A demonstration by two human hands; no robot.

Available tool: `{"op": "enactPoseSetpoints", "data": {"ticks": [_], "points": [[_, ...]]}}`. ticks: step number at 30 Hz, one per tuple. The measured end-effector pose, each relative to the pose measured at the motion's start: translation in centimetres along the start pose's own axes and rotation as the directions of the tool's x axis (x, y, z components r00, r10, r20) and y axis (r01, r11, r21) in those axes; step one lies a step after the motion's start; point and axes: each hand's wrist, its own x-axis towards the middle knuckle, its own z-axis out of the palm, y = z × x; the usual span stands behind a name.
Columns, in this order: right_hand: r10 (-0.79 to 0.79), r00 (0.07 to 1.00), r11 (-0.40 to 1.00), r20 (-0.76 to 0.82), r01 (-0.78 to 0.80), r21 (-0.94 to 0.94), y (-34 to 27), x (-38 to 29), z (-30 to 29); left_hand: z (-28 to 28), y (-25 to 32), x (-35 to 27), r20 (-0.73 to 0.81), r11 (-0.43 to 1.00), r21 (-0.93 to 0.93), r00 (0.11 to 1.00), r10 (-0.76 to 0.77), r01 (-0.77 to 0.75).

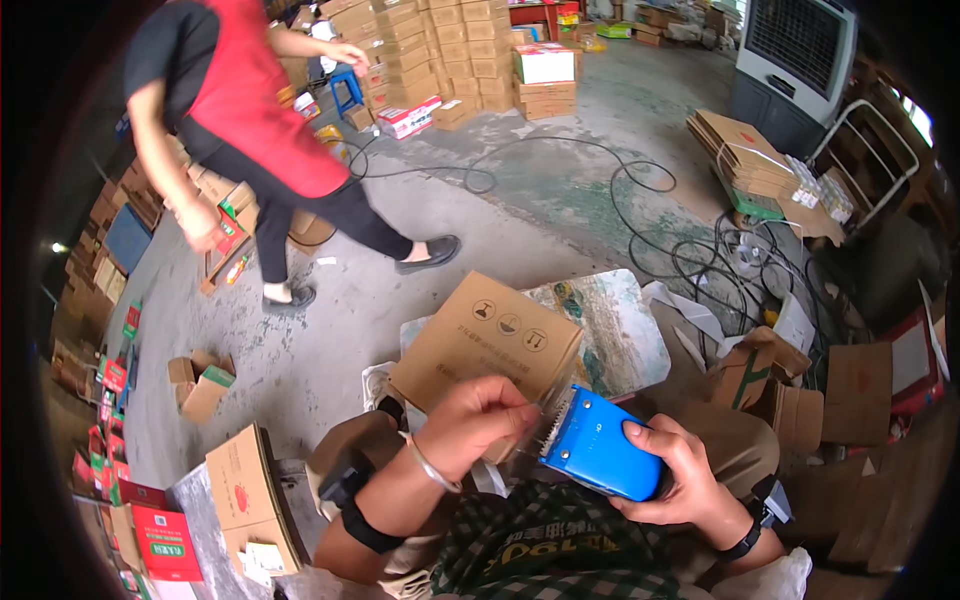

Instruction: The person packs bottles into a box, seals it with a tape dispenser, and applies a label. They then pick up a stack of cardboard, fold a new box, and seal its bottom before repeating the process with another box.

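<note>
My right hand [679, 469] grips a blue packing-tape dispenser [600, 442], its serrated metal teeth facing left. Close to those teeth, my left hand [480, 420] has thumb and fingertips pinched together on what looks like a strip of clear tape [534, 439]; the strip is faint and partly hidden by the fingers. Just beyond both hands is a brown cardboard carton [487, 337], tilted in view, with printed handling symbols and writing on its upper face. The carton rests on a worn, stained board [619, 330].
Flattened cartons [244, 487] lie at my left. A person in a red apron [255, 105] is walking at upper left. Tangled black cable [697, 262] crosses the floor to the right, near bundled cardboard [742, 154] and an air cooler [795, 60]. Stacked cartons [450, 52] stand behind.
</note>
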Motion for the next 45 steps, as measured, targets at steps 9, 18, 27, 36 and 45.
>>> {"op": "enactPoseSetpoints", "data": {"ticks": [9,18,27,36,45], "points": [[0.277,0.957,0.928,0.088,-0.243,-0.281,1.8,-2.7,-0.5,-18.3,2.8,7.5,-0.292,0.916,0.399,0.941,0.169,-0.041],[0.247,0.965,0.95,0.085,-0.224,-0.218,9.1,-4.3,6.0,-18.0,-6.5,10.2,-0.104,0.994,0.074,0.991,-0.078,0.086],[0.226,0.965,0.936,0.132,-0.178,-0.303,6.6,11.4,11.3,-25.4,3.9,7.0,-0.196,0.856,0.508,0.953,0.229,-0.101],[0.446,0.826,0.857,0.346,-0.282,-0.431,9.2,27.4,22.3,-32.8,0.7,8.7,-0.073,0.813,0.581,0.992,0.099,-0.039],[0.424,0.795,0.852,0.434,-0.187,-0.489,11.0,28.0,21.5,-33.2,-8.3,12.1,-0.042,0.933,0.312,0.983,-0.176,0.181]]}}
